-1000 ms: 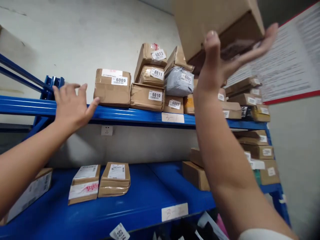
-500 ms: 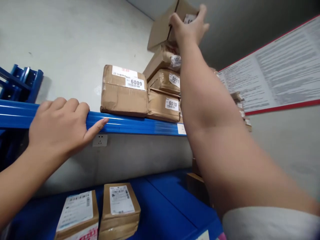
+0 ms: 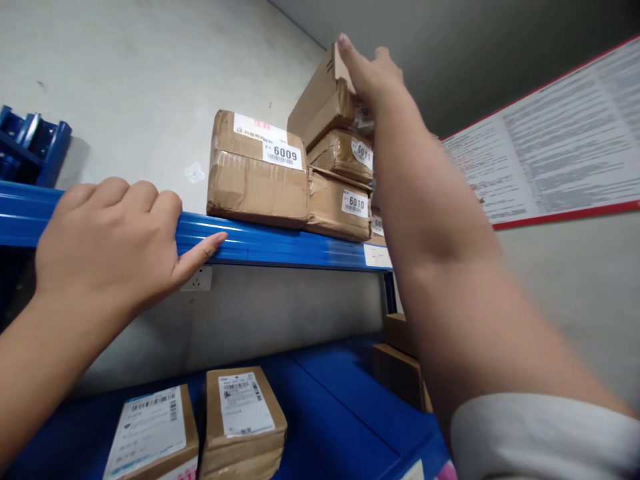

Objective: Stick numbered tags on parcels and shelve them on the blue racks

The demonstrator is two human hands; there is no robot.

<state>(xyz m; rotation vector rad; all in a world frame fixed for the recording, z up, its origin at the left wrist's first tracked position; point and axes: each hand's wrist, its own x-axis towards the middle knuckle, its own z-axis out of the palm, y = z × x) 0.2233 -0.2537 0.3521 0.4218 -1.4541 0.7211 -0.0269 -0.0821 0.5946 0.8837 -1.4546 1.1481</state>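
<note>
My left hand [image 3: 110, 247] is closed over the blue shelf beam [image 3: 270, 253], its thumb stretched along the front. My right hand [image 3: 375, 77] reaches high, gripping the front of the top cardboard box [image 3: 317, 97], with the thumb at its upper edge; the other fingers are partly hidden. Below that hand sit the box labelled 6011 [image 3: 335, 153] and, under it, the box labelled 6010 [image 3: 333, 200]. To their left, on the same shelf, stands the larger box labelled 6009 [image 3: 257, 183]. My right forearm covers part of the stack's right side.
On the blue lower shelf [image 3: 330, 407] are two labelled parcels, one at left [image 3: 150, 433] and another beside it [image 3: 245, 420]. More boxes [image 3: 400, 373] sit behind my right arm. A red-edged notice board [image 3: 560, 127] hangs at right. A wall socket [image 3: 197, 280] shows under the beam.
My right hand has come down with the top box, which was raised and tilted and now sits lower on the stack. My left hand keeps its hold on the beam. The view has shifted slightly.
</note>
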